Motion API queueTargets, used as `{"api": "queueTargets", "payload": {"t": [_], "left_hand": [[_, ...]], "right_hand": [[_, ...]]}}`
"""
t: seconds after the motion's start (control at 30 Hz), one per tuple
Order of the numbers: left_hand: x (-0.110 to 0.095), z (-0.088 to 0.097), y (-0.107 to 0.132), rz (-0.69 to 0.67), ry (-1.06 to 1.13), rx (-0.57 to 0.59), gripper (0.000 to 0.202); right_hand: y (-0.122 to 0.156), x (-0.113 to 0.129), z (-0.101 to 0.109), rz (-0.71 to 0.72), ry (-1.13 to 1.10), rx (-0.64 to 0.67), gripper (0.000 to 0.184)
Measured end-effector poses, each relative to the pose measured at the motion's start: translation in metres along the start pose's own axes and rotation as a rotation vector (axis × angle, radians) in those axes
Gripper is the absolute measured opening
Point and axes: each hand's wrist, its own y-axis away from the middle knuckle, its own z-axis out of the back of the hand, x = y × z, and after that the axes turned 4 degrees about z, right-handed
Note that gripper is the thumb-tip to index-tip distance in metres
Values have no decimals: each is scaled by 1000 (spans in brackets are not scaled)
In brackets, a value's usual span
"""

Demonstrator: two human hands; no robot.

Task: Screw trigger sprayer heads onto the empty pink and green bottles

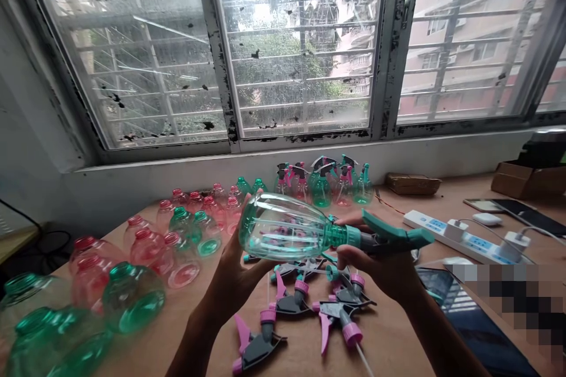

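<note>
A clear green spray bottle [287, 227] lies sideways in the air between my hands, its base to the left. My left hand [239, 265] is wrapped round the base end. At the neck, my right hand [384, 271] grips the teal collar of the grey and teal trigger sprayer [393, 232], which sits on the bottle's mouth. Whether the collar is fully tightened cannot be told. Below on the table lie several loose pink and grey trigger sprayers [294, 300], some with thin tubes.
Open red bottles [148, 250] and green bottles [132, 294] stand at the left. Bottles fitted with sprayers [321, 185] line the wall below the window. At the right are a power strip [469, 238], a tablet [473, 318], phones and a cardboard box [526, 174].
</note>
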Motion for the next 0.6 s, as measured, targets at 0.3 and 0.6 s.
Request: {"api": "queueTargets", "payload": {"t": [0.3, 0.6], "left_hand": [[3, 5, 3, -51, 13, 46, 79], [0, 1, 2, -108, -49, -67, 81]], "right_hand": [[0, -2, 1, 43, 43, 37, 29], [0, -4, 0, 48, 65, 42, 29]]}}
